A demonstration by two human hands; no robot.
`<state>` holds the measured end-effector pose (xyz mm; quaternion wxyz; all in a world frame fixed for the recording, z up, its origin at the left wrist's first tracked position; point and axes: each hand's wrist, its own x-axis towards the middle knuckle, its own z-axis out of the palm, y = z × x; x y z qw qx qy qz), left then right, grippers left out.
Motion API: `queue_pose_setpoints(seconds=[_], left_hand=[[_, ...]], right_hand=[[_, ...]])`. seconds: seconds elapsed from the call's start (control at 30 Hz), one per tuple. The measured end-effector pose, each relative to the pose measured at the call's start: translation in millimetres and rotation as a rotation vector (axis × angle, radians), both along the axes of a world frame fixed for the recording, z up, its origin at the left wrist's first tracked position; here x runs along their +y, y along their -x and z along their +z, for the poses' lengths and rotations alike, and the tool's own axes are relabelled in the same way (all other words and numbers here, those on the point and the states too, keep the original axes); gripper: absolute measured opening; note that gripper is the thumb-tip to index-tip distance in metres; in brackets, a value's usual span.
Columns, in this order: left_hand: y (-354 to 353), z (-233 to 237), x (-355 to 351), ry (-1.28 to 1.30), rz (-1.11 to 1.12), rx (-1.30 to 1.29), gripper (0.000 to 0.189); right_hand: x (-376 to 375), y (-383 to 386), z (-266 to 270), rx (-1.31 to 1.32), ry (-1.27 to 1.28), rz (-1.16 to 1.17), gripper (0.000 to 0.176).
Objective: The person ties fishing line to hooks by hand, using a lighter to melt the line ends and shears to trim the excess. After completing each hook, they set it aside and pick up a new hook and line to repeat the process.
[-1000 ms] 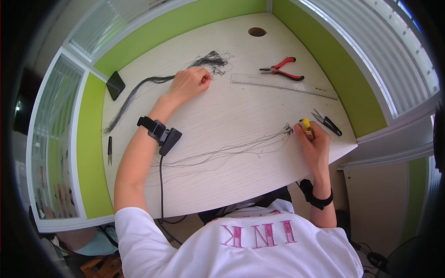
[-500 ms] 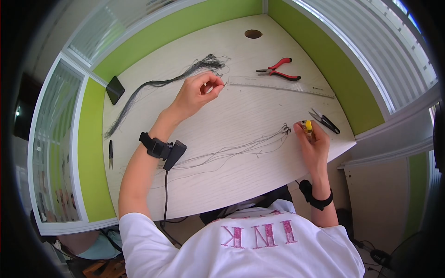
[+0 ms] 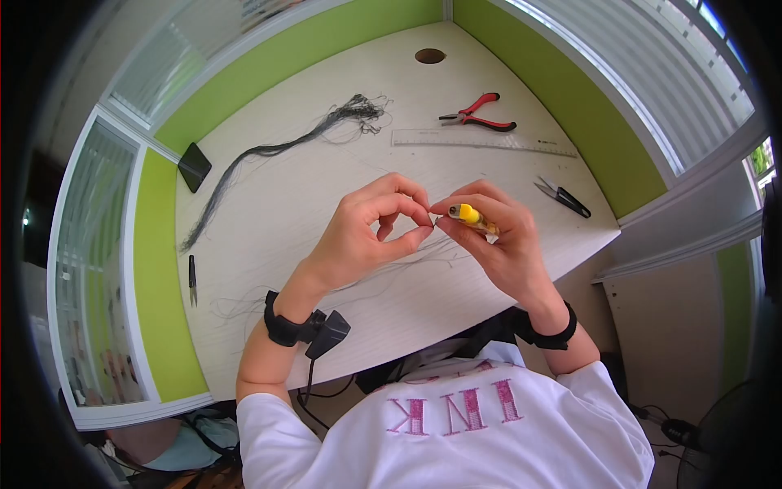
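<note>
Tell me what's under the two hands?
Thin dark strands lie on the white desk beneath the left hand and the right hand, which holds a yellow tool. The hands cover the strands' ends.

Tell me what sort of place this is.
Probably an office cubicle used as a craft bench: green partition walls, a corner desk with a cable hole, and pliers, ruler and loose strands.
</note>
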<state>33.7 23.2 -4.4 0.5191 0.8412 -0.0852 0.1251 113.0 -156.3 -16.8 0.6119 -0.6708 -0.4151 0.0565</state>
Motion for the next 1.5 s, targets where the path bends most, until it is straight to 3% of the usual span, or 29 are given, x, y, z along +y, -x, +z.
queue_pose_setpoints(seconds=[0.17, 0.23, 0.27, 0.37, 0.43, 0.53, 0.77, 0.83, 0.87, 0.93, 1.03, 1.43, 1.5], left_hand=[[8, 10, -1, -0.075, 0.019, -0.025, 0.006], [12, 14, -4, 0.155, -0.004, 0.289, 0.006], [13, 13, -5, 0.156, -0.004, 0.287, 0.006], [15, 8, -10, 0.175, 0.102, 0.214, 0.006], [15, 7, -14, -0.038, 0.219, -0.038, 0.008], [16, 8, -22, -0.21, 0.266, -0.195, 0.01], [19, 6, -28, -0.322, 0.26, -0.299, 0.013], [20, 13, -30, 0.016, 0.282, -0.056, 0.013], [20, 14, -28, 0.016, 0.282, -0.058, 0.013], [19, 14, -22, 0.396, 0.165, 0.218, 0.023], [22, 26, -19, 0.321, 0.045, 0.426, 0.026], [24, 23, -18, 0.074, 0.024, 0.388, 0.009], [24, 19, -19, 0.123, 0.044, 0.358, 0.008]], right_hand=[[-2, 1, 0, -0.025, 0.046, 0.039, 0.008], [-3, 3, 4, -0.013, 0.054, 0.046, 0.008], [-3, 4, 5, 0.002, 0.06, 0.053, 0.008], [-1, 7, 3, 0.037, -0.041, -0.051, 0.009], [-1, 10, 6, 0.035, -0.036, -0.045, 0.009], [-2, 12, 7, 0.045, 0.02, -0.05, 0.011], [0, 15, 2, 0.17, -0.011, -0.034, 0.01], [-4, 12, 4, 0.146, 0.012, -0.025, 0.01], [-6, 10, 5, 0.124, 0.035, -0.017, 0.009], [-8, 10, 11, 0.135, 0.046, 0.03, 0.009], [-14, 8, 17, 0.108, 0.123, 0.103, 0.008], [-17, 7, 22, -0.119, 0.226, 0.15, 0.01], [-17, 7, 21, -0.126, 0.217, 0.15, 0.009]])
